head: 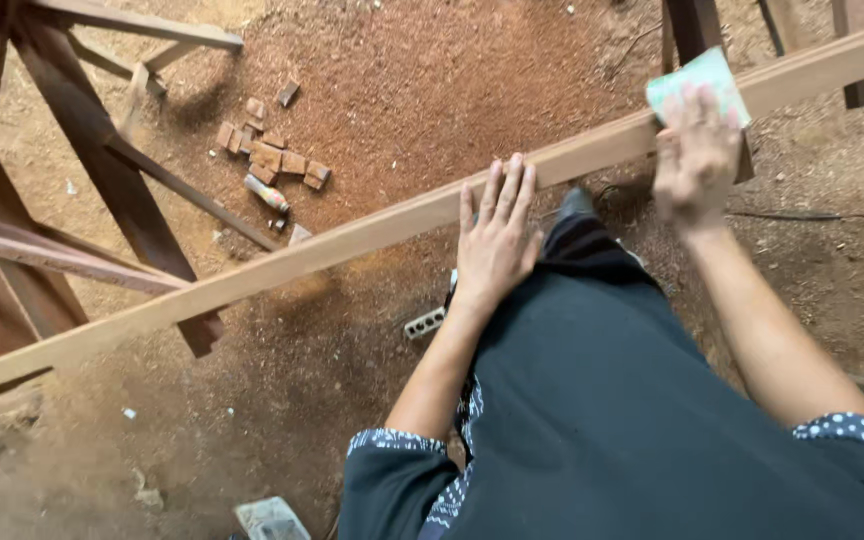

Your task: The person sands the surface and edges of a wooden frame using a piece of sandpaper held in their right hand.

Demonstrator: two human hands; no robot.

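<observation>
A long pale wooden plank [302, 257] runs slantwise from lower left to upper right, resting on wooden trestles. My left hand [497, 235] lies flat on the plank near its middle, fingers spread and pointing away from me. My right hand [697, 155] presses a light green sheet of sandpaper [697, 80] onto the plank further to the upper right; the hand looks blurred. My dark trousers and a dark shoe [577, 203] show below the plank.
Sawdust covers the ground. Several small wooden offcuts [270, 152] lie in a heap at the upper left. Dark wooden trestle legs [102, 170] stand at the left, another trestle [697, 25] at the top right. A white power strip [424, 323] lies under the plank.
</observation>
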